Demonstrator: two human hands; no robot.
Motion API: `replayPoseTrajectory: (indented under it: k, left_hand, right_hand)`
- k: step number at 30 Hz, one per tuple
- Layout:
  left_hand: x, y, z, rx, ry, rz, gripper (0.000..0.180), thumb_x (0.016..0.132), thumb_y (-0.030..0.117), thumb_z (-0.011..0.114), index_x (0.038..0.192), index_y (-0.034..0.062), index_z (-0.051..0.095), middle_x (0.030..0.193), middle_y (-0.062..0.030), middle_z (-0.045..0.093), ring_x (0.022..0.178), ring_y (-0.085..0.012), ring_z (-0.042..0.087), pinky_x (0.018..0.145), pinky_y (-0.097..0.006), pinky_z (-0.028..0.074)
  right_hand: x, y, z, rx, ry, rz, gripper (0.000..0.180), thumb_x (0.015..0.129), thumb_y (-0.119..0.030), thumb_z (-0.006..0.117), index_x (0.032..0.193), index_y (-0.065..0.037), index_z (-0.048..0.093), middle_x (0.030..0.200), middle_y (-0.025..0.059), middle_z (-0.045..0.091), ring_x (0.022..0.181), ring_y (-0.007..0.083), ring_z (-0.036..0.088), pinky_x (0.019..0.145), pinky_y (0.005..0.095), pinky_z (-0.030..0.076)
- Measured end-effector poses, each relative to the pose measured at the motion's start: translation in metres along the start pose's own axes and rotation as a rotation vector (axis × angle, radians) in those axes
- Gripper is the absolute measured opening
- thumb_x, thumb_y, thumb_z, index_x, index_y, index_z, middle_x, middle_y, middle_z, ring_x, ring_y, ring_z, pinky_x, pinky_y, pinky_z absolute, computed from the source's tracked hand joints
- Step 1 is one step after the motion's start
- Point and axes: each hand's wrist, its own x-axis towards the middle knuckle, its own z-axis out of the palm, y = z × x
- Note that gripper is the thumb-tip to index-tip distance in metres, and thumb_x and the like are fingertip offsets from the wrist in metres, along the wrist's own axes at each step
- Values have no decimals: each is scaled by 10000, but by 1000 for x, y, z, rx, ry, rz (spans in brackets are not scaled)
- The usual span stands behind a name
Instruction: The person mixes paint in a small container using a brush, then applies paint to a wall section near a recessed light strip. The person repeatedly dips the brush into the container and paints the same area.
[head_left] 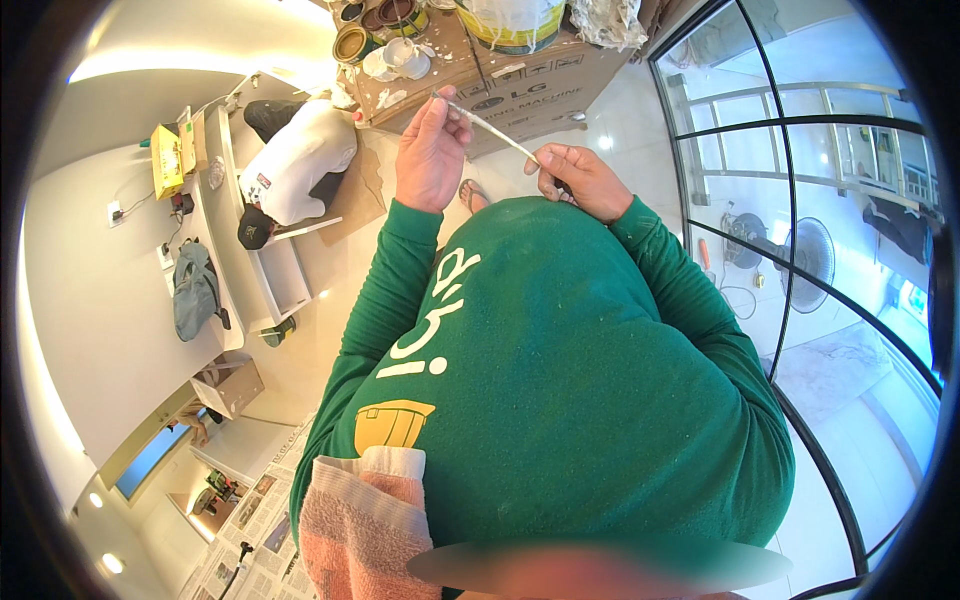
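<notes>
A thin whitish stick (495, 131), perhaps a slim brush, slants between my two hands in front of my chest. My left hand (431, 150) pinches its upper, darker end between thumb and fingertips, palm partly showing. Closed round the lower end is my right hand (588, 180), with something dark just visible under its fingers. Beyond my hands stands a large cardboard box (535, 105). On its top are an open paint can (353, 44), small white cups (407, 57) with drips, and a paint-smeared bucket (515, 25).
At the left a co-worker (300, 165) in a white shirt and dark cap crouches by white cabinetry (285, 275). A black-framed glass partition (793, 200) rises at the right, with a fan (808, 262) and a ladder (830, 115) behind it. Newspaper (270, 510) covers the floor at lower left.
</notes>
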Motion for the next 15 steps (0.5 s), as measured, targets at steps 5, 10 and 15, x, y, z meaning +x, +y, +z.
replayPoseTrajectory:
  k: [5,10,15]
  left_hand:
    - [5,1,-8,-35,-39,-7,210,1068,186,669,1226,66,735,1000,2,724,902,-133,630,793,-309,487]
    - [8,2,-10,-42,-36,-2,168,1056,163,682,1188,88,755,1043,7,744,896,-139,629,791,-313,487]
    - [9,4,-7,-27,-12,24,167,1051,156,688,1184,80,756,1026,3,738,889,-144,621,790,-313,482]
  right_hand:
    - [-1,0,-1,15,7,0,366,1143,-380,510,1126,-64,693,727,-54,587,608,18,433,573,186,353]
    - [-3,-1,-3,-31,-2,-19,341,1125,-372,551,1113,-68,705,749,-65,572,632,19,445,583,188,361]
    - [-1,1,-3,-80,38,-42,308,1105,-342,599,1133,-56,711,804,-62,574,717,31,500,618,195,396]
